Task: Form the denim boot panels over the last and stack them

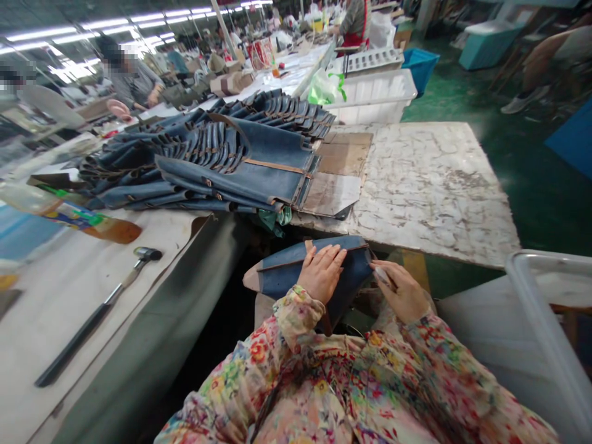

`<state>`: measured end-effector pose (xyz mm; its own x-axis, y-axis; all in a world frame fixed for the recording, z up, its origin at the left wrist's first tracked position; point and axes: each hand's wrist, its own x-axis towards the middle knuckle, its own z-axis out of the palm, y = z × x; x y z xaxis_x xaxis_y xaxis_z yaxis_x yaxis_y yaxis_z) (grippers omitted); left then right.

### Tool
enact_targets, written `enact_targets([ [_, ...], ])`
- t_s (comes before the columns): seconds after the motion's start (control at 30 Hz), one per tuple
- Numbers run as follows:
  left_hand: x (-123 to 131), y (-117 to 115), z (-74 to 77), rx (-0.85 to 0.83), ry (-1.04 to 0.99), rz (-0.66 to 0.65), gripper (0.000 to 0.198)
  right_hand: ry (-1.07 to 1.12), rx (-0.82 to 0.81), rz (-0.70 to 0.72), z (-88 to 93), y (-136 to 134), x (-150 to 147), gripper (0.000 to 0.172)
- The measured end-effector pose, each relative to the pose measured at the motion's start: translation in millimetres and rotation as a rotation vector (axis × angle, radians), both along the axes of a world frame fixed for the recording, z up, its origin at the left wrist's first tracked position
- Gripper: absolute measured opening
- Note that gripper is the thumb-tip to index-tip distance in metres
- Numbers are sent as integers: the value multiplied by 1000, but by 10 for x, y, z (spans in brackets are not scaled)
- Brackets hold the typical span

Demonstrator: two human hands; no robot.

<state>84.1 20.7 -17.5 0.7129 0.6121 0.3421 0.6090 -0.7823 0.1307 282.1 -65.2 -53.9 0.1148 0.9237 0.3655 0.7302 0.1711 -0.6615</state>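
A blue leather-like piece (277,265) with brown edging and a pale pointed end lies over my lap, below the table edge. My left hand (322,271) rests flat on top of it, fingers stretched out side by side. At the piece's right end, my right hand (401,290) is closed, its fingertips at the edge. Something small and greyish shows between its thumb and fingers, too little to name. Part of the blue piece is hidden under my left hand and sleeve.
Ahead lies a pile of similar blue pieces (272,148) beside cardboard (345,154) on a worn white board (430,179). To the left are a hammer (99,314) and a bottle (111,228) of amber liquid. A white bin (531,290) stands at right. Other people work farther off.
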Motion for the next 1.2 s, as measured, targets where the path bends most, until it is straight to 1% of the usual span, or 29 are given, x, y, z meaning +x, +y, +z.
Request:
enact_targets([
  [0.1, -14, -30, 22, 43, -2, -4, 35, -20, 10, 8, -4, -14, -2, 27],
  [0.2, 27, -59, 65, 62, -3, 50, 29, -29, 19, 12, 0, -17, 0, 27],
  [0.3, 141, -74, 106, 38, 58, 92, 27, -21, 14, 10, -8, -19, 0, 26],
  [0.4, 291, -74, 104, 15, 124, 72, 31, -5, 7, 19, 5, -15, 2, 26],
  [0.47, 386, -71, 78, 2, 143, 50, 33, 16, 3, 27, 60, 0, 18, 25],
  [0.57, 496, -65, 27, -26, 151, 7, 37, 31, 34, -6, 214, 42, 84, 28],
  [0.67, 565, -51, -3, -39, 137, -14, 39, -51, 52, -70, 347, 97, 176, 43],
  [0.73, 590, -34, -1, -35, 130, -12, 39, -132, 28, -106, 366, 137, 207, 48],
  [0.8, 595, -16, 14, -36, 128, -19, 37, -208, 5, -137, 340, 179, 196, 47],
  [0.9, 555, -5, 44, -46, 120, -30, 35, -290, -1, -121, 306, 234, 126, 40],
  [1.07, 388, -13, 72, -85, 111, 13, 35, -357, 38, -83, 371, 272, 21, 35],
  [1.13, 318, -7, 79, -87, 117, 26, 35, -376, 47, -53, 359, 279, -16, 34],
  [1.2, 255, 3, 81, -76, 126, 23, 35, -383, 51, -53, 314, 288, -63, 32],
])
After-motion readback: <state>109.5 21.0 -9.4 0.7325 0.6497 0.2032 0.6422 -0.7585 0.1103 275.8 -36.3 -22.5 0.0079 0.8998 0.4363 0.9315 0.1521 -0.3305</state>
